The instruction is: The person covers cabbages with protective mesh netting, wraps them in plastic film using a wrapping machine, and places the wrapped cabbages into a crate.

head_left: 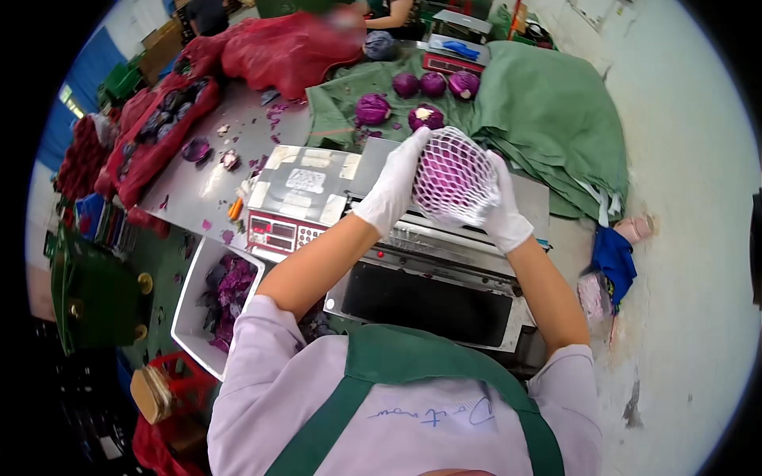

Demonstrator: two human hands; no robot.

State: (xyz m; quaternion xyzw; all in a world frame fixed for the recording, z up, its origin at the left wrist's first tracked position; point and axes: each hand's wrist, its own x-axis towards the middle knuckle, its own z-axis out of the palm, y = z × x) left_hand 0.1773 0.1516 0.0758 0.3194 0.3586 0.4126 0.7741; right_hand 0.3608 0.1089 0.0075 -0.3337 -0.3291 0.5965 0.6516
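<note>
Between my two white-gloved hands is a purple cabbage (446, 178) inside a white foam net (468, 208). My left hand (397, 181) presses on its left side and my right hand (505, 210) grips its right side. They hold it above a wrapping machine (429, 297) with a black plate. Left of the machine is a scale (298, 190) with a red display panel. Beyond my hands, several bare purple cabbages, one of them a cabbage (372, 109) at the left, rest on green cloth (337, 99).
A white bin (190, 317) of purple leaves stands lower left. Red mesh sacks (290, 55) lie at the back left, green cloth (548, 111) at the right. Leaf scraps and an orange-handled knife (236, 208) lie on the metal table (214, 186). Another person's arm (393, 14) shows behind.
</note>
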